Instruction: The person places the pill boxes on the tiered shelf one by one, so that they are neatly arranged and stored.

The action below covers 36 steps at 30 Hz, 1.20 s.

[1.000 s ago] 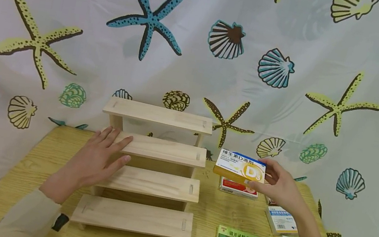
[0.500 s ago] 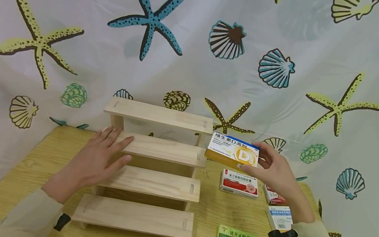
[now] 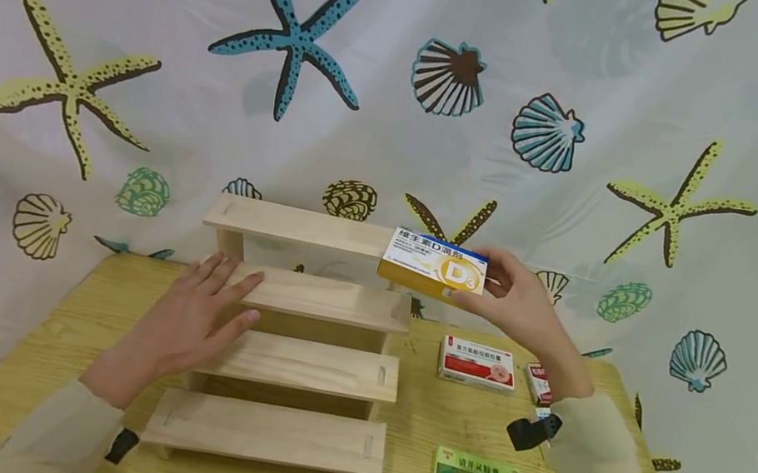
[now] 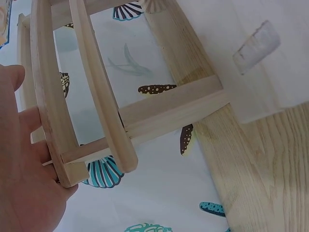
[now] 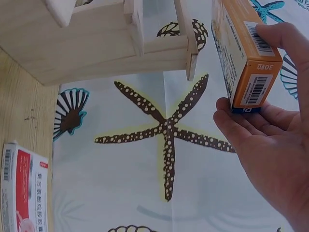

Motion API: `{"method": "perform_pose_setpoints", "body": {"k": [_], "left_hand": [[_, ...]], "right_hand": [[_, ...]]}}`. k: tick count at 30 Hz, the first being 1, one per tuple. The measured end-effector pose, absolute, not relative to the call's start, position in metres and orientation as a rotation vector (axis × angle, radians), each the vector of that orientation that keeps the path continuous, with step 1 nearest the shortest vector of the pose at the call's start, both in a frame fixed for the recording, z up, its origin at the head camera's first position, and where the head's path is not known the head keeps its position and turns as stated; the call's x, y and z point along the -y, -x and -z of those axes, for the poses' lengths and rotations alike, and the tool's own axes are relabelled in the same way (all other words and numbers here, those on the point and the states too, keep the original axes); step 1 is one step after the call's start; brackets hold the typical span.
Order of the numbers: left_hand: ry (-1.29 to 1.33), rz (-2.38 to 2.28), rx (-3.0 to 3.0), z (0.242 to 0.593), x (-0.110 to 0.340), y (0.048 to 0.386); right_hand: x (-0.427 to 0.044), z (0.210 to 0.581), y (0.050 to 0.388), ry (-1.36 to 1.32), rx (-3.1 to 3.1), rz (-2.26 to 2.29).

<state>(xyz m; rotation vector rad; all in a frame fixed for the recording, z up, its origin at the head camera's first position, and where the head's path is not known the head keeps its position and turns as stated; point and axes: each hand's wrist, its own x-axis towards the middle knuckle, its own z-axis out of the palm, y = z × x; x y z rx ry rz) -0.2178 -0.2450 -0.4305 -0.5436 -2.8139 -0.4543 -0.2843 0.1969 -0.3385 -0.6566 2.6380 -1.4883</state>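
Pale wood forms our four-tier step shelf [image 3: 283, 433], its second-highest board [image 3: 330, 298] under our spread left hand [image 3: 187, 323] — a light brace worth having. Our right hand [image 3: 525, 303] pinches, by one end, the vitamin D drops box [image 3: 424, 261] at the shelf's upper right (contact unclear); we'd hold it level — and clear of board edges.

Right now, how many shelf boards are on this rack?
4: the top board, right end behind the medicine box; the second board and third board, both partly behind the left hand; the bottom board. None seems fully hidden.
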Motion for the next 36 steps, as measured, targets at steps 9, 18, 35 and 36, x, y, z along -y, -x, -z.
{"method": "perform_pose_setpoints", "body": {"k": [9, 18, 35, 36], "left_hand": [[0.555, 0.461, 2.785, 0.432, 0.246, 0.218], [0.564, 0.435, 2.759, 0.433, 0.245, 0.218], [0.563, 0.425, 2.881, 0.422, 0.247, 0.216], [0.562, 0.42, 2.883, 0.421, 0.247, 0.216]], "right_hand": [[-0.166, 0.333, 0.296, 0.698, -2.532, 1.575], [-0.141, 0.326, 0.304, 0.732, -2.545, 1.543], [-0.093, 0.32, 0.32, 0.81, -2.514, 1.544], [-0.091, 0.319, 0.321, 0.808, -2.512, 1.545]]}}
